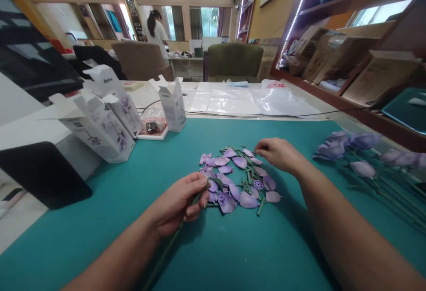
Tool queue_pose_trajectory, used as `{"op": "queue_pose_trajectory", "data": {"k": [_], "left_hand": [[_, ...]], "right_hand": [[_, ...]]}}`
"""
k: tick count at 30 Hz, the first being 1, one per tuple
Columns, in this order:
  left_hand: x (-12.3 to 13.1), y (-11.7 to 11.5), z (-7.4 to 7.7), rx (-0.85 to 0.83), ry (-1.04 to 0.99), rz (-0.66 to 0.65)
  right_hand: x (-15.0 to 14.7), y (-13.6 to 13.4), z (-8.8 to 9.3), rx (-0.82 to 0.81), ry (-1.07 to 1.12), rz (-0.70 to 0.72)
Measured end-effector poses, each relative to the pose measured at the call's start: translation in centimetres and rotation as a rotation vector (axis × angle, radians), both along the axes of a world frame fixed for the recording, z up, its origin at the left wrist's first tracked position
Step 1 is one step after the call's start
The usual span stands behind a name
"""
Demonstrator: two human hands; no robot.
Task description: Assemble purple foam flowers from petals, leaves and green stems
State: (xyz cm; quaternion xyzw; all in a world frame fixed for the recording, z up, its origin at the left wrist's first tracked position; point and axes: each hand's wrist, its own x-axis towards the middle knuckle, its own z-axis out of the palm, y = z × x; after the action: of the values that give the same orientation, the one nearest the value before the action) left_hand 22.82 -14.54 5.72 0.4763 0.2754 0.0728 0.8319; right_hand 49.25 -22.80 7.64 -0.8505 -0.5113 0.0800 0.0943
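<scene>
My left hand (184,202) is closed around a long green flower stem (166,252), whose lower end runs toward the bottom edge of the view. Beyond its fingertips lies a loose pile of purple petal pieces (239,162), mixed with short green stem pieces (261,206). One cupped petal piece (226,202) with a round centre faces up at the near side. Over the pile's far right edge, my right hand (278,152) has thumb and fingers pinched together; whatever is between them is too small or hidden to make out.
Assembled purple flowers (333,144) lie at the right of the green mat (140,255). At left stand opened white boxes (103,127), a smaller box (173,107) and a black tablet-like panel (43,173). Plastic bags (233,98) lie behind the mat. A person (156,31) stands far back.
</scene>
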Motion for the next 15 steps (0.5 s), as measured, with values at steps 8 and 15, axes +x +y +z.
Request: {"op": "queue_pose_trajectory", "data": {"k": [8,15], "left_hand": [[0.0,0.0,-0.2,-0.005,0.007,0.006],[0.0,-0.1,0.1,0.004,0.001,0.011]], "right_hand": [[0.5,0.6,-1.9,0.04,-0.017,0.006],[0.2,1.0,-2.3,0.052,-0.023,0.013]]}}
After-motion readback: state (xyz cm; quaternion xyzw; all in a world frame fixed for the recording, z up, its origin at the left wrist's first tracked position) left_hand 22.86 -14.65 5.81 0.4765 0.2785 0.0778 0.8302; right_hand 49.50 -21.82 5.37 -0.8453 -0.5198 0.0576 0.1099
